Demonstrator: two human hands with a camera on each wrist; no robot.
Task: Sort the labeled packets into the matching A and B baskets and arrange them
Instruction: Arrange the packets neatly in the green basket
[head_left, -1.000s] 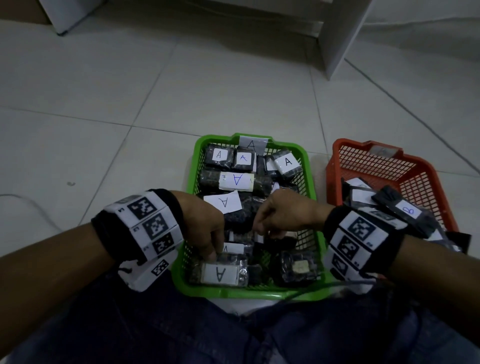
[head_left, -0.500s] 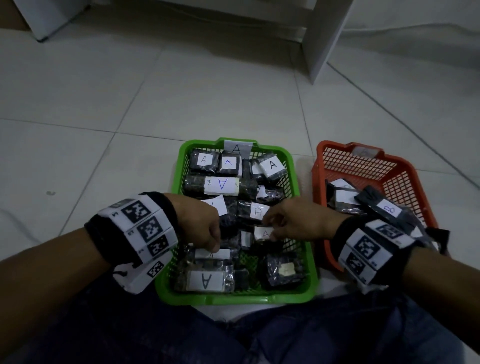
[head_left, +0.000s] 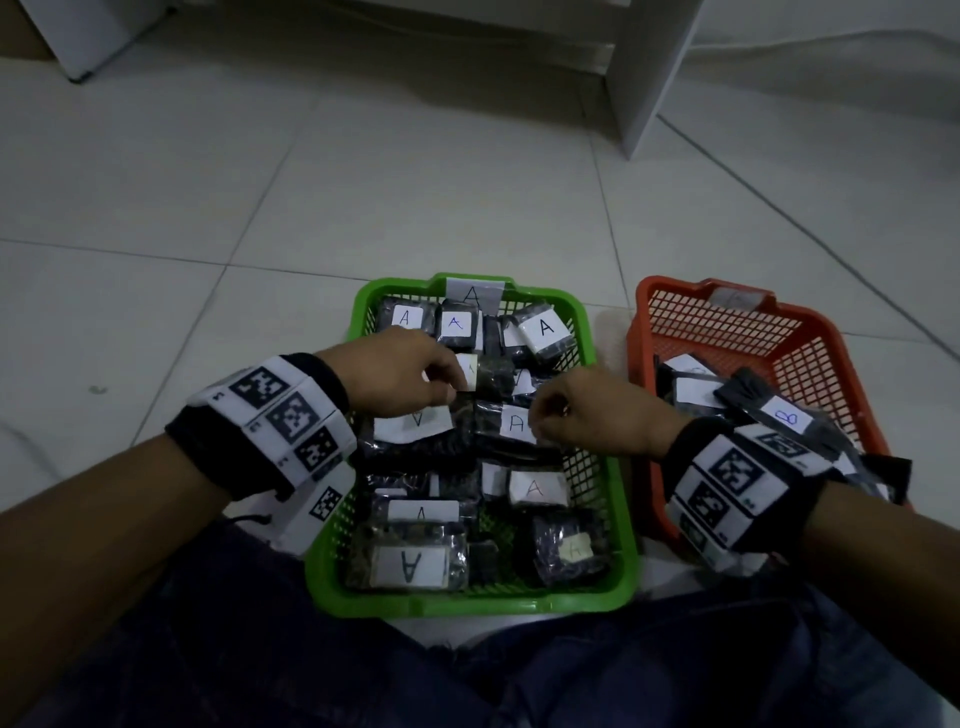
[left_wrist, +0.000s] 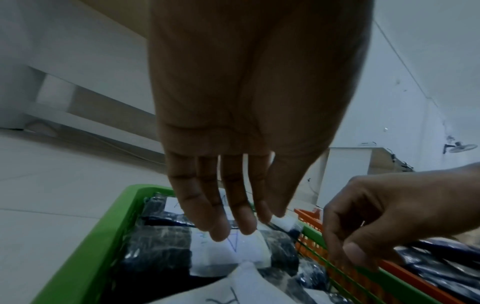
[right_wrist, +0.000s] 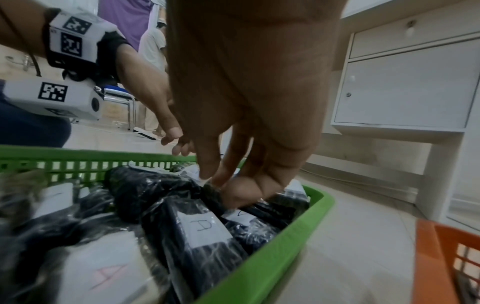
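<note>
Head view: left hand (head_left: 400, 376) fingers straight on packet (left_wrist: 228, 250); right hand (head_left: 582, 415) grip pinching packet edge.

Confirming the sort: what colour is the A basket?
Green, clearest in the head view.

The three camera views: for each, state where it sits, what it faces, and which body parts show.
Head: worn on the head, looks down at green basket; both forearms show.
Left wrist: looks along left hand at an A packet.
Right wrist: looks along right hand into the basket.
Shared: wrist views show both hands.
</note>
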